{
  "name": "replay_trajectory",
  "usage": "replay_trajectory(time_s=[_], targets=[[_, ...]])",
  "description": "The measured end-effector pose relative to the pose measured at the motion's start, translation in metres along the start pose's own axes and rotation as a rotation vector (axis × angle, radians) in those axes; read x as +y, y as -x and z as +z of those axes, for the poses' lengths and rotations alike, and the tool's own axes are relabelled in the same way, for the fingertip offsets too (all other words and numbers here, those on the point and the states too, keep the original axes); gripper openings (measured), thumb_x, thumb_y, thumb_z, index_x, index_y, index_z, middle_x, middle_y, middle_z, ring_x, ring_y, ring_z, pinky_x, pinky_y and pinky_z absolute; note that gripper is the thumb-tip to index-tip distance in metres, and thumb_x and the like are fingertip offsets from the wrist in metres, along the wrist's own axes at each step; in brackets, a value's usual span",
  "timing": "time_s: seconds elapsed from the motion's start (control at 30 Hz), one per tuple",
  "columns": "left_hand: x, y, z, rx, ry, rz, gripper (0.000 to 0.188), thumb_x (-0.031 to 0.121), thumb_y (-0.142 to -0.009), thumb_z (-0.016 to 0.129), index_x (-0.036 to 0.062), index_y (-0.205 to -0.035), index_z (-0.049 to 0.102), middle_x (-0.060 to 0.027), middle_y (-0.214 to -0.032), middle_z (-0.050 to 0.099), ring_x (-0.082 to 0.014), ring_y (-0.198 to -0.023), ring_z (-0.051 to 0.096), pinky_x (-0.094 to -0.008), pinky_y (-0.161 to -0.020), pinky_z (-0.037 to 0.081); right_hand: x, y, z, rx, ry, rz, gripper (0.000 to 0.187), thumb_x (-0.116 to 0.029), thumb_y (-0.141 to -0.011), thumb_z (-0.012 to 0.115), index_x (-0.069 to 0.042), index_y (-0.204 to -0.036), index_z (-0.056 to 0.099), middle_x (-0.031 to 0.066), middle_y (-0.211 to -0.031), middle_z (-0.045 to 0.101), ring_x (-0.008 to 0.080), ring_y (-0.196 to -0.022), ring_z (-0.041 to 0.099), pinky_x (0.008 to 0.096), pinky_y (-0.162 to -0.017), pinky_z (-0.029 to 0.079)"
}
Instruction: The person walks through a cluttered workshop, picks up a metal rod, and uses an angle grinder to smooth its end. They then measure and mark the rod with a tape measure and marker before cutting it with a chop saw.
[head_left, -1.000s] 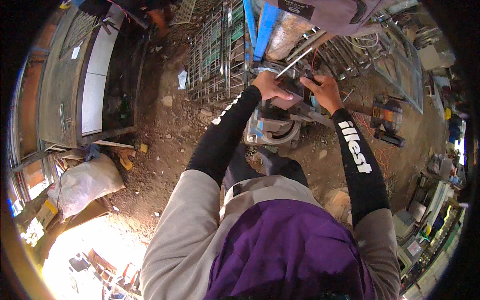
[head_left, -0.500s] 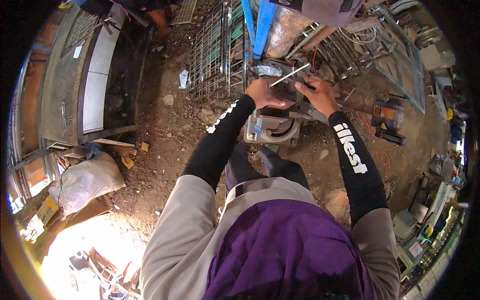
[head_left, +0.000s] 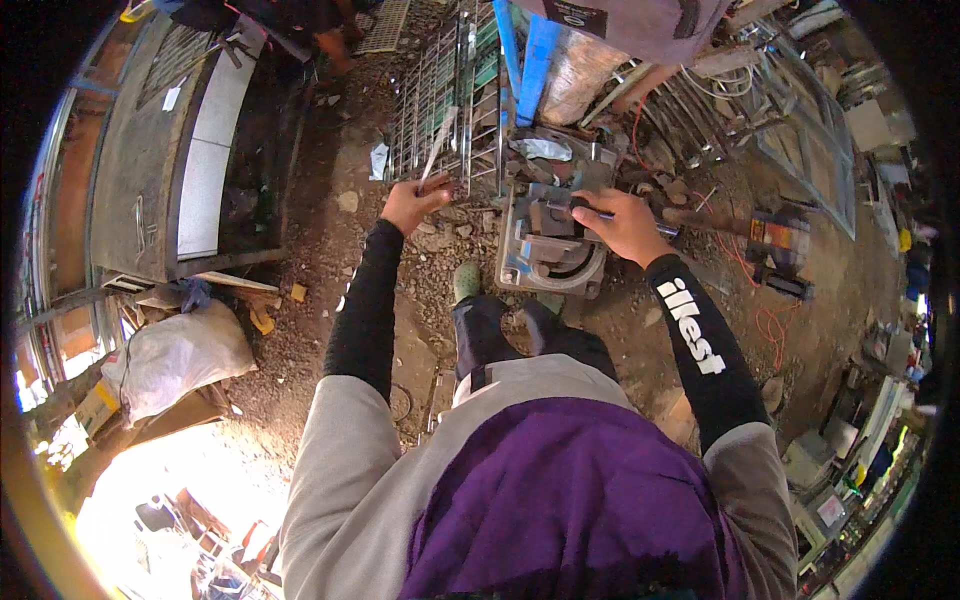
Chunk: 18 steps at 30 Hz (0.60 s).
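My left hand [head_left: 412, 205] is out to the left of the bench machine, closed around the lower end of a thin pale metal strip [head_left: 436, 145]. The strip points up and away, in front of the wire grid panel. At the machine, my right hand [head_left: 627, 226] is closed on a dark handle [head_left: 582, 203], its grip partly hidden by the fingers. The machine looks like a metal cut-off saw [head_left: 512, 245], with a grey base, a clamp block and a curved slot on the near side. A crumpled silvery piece [head_left: 541, 149] lies at its far end.
Wire grid panels [head_left: 425, 130] and blue bars [head_left: 537, 70] stand beyond the machine. A wooden cabinet [head_left: 130, 190] and a stuffed white sack [head_left: 185, 360] are at left. An orange cord [head_left: 770, 320] and a power tool [head_left: 780, 240] lie on the stony ground at right.
My left hand has moved left, away from the machine, taking the metal strip with it; the strip now points more upright. My right hand has come slightly nearer, still at the machine.
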<state>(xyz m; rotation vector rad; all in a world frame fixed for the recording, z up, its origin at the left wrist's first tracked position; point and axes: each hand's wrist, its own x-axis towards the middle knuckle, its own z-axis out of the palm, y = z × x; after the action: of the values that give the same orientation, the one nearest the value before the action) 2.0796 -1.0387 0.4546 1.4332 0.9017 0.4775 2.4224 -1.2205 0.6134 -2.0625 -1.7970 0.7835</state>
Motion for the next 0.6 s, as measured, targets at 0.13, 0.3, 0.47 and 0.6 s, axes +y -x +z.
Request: replay_trajectory(time_s=[0.13,0.3,0.47,0.6], targets=[[-0.018,0.035,0.001,0.15,-0.046,-0.181,0.065,0.057,-0.088,0.076,-0.0041,-0.109,0.075,-0.0032,-0.073,0.065,-0.0077,-0.069,0.055,-0.0303,-0.061,0.044,0.011,-0.006,0.008,-0.067,0.022,0.009,0.043,-0.042,-0.091,0.074,-0.015,-0.125,0.073,0.014,-0.102,0.067,0.034,-0.096,0.067,0.0403,-0.084,0.052],[-0.01,0.068,0.043,0.265,0.022,-0.12,0.059,0.057,-0.094,0.068,-0.002,-0.087,0.075,0.0039,-0.062,0.053,-0.0065,-0.063,0.044,-0.0309,-0.056,0.036,0.047,-0.016,0.046,0.193,0.149,-0.104,0.079,-0.046,-0.08,0.084,-0.017,-0.147,0.055,0.0227,-0.125,0.056,0.0417,-0.119,0.054,0.0473,-0.1,0.045],[-0.036,0.079,0.051,0.291,0.24,-0.073,0.046,0.049,-0.106,0.052,0.0049,-0.108,0.066,0.0022,-0.08,0.061,-0.0066,-0.068,0.045,-0.0272,-0.062,0.039,0.053,-0.021,0.043,0.091,0.042,0.164,0.103,-0.046,-0.082,0.084,-0.004,-0.159,0.031,0.0267,-0.146,0.047,0.0399,-0.137,0.045,0.0483,-0.113,0.037],[-0.041,0.079,0.044,0.302,0.219,-0.056,0.042,0.044,-0.109,0.045,0.005,-0.096,0.055,-0.0021,-0.091,0.059,-0.0122,-0.071,0.045,-0.0299,-0.067,0.04,0.051,-0.003,0.04,0.104,-0.264,0.193,0.083,-0.039,-0.089,0.079,-0.007,-0.155,0.04,0.0204,-0.139,0.057,0.0313,-0.125,0.059,0.0425,-0.102,0.049]])
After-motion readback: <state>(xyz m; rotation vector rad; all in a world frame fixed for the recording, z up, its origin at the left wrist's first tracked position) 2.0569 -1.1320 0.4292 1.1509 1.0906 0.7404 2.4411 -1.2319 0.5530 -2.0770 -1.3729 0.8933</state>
